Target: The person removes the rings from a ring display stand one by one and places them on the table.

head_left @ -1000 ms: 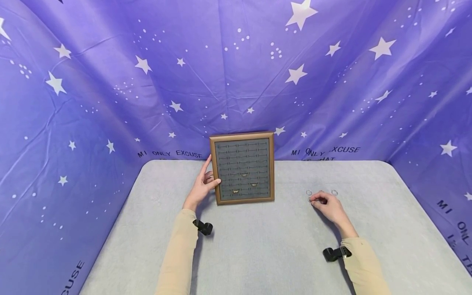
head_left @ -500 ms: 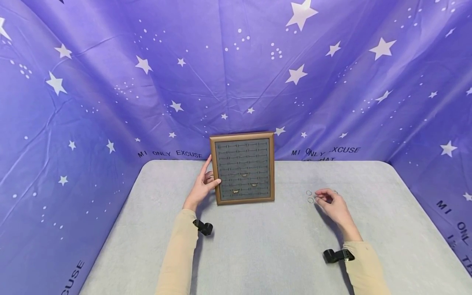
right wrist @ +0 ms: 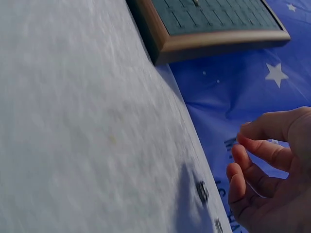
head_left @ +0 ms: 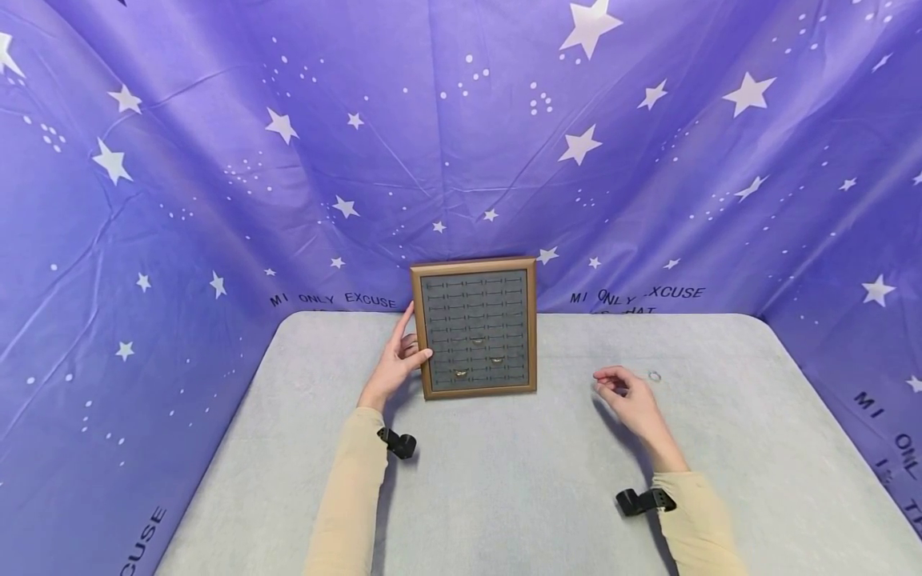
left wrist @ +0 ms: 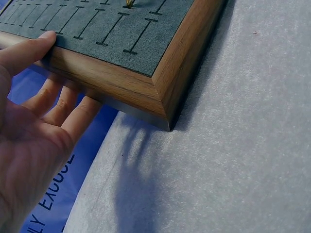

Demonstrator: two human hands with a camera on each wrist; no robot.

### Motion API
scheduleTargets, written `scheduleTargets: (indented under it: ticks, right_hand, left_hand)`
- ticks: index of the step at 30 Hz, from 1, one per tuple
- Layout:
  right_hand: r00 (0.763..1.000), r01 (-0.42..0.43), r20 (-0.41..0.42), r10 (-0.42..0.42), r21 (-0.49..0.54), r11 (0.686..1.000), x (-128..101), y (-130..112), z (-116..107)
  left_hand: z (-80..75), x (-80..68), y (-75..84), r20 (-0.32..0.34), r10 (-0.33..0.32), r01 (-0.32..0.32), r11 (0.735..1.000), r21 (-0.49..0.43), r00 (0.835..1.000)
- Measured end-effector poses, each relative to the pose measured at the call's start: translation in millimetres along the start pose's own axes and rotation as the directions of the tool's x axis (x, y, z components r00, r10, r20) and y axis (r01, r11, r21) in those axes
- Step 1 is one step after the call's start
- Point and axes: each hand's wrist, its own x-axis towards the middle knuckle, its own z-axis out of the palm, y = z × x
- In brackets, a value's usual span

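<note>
A grey felt-covered table (head_left: 504,496) carries a wooden-framed ring display board (head_left: 475,328), propped upright at the middle of its far edge. One small ring (head_left: 654,376) lies toward the table's right side.

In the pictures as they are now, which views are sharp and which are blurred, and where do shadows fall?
Head view: sharp and evenly lit, with strong wide-angle bending of the backdrop. Left wrist view: sharp; the wooden frame and the left hand cast soft shadows on the grey table. Right wrist view: blurred on the table, the right hand soft, a dark shadow beneath it.
</note>
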Motion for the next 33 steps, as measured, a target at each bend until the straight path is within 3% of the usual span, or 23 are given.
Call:
scheduleTargets:
  ticks: [8, 14, 20, 26, 33]
  right_hand:
    - [0.999, -0.001, 0.035, 0.000, 0.031, 1.000, 2.8, -10.2, 18.2]
    - [0.999, -0.018, 0.045, 0.013, 0.111, 0.994, 9.9, -22.8, 26.8]
    - [0.998, 0.009, 0.062, -0.017, 0.132, 0.991, 19.4, -47.1, 34.1]
    - [0.993, 0.011, 0.113, -0.028, 0.145, 0.989, 21.1, -86.7, 40.9]
    - [0.984, 0.044, 0.167, -0.063, 0.114, 0.993, 23.9, -73.0, 69.1]
  left_hand:
    - [0.4, 1.0, -0.6, -0.009, 0.012, -0.012, 1.000, 0.005, 1.000]
    - [0.6, 1.0, -1.3, -0.015, 0.009, -0.009, 1.000, 0.014, 1.000]
    - [0.3, -0.3, 1.6, -0.014, 0.012, -0.012, 1.000, 0.026, 1.000]
    - [0.1, -0.9, 2.6, -0.012, 0.003, -0.003, 1.000, 0.022, 1.000]
    - [0.3, -0.5, 2.0, -0.016, -0.010, 0.011, 1.000, 0.029, 1.000]
